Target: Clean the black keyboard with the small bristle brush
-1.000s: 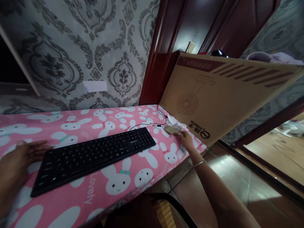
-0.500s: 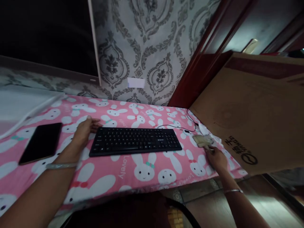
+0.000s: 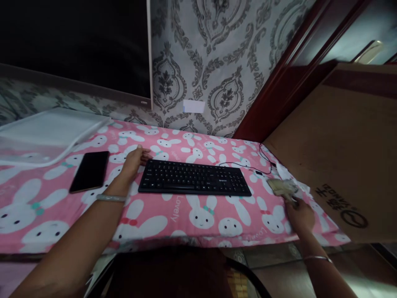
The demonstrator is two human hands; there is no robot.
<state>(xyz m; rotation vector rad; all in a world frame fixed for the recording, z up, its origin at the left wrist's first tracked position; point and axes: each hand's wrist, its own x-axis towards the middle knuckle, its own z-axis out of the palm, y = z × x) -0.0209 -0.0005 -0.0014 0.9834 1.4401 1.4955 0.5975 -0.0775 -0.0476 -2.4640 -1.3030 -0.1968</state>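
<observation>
A black keyboard (image 3: 194, 178) lies on the pink bunny-print cloth (image 3: 198, 219) that covers the table. My left hand (image 3: 132, 161) rests flat at the keyboard's left end, fingers touching its corner. At the table's right end my right hand (image 3: 299, 214) holds a small tan brush-like object (image 3: 281, 186), its tip over the cloth near a crumpled white paper (image 3: 293, 183). A thin black cable (image 3: 248, 164) runs from the keyboard toward the right.
A dark phone (image 3: 89, 171) lies face up left of the keyboard. A white flat sheet (image 3: 46, 134) sits at the far left. A big cardboard box (image 3: 341, 145) stands against the table's right end. Patterned wall behind, dark red door frame (image 3: 279, 74).
The view has swung left, bringing the phone and white sheet into sight. My left hand stays at the keyboard's left end. My right hand stays on the tan object by the box.
</observation>
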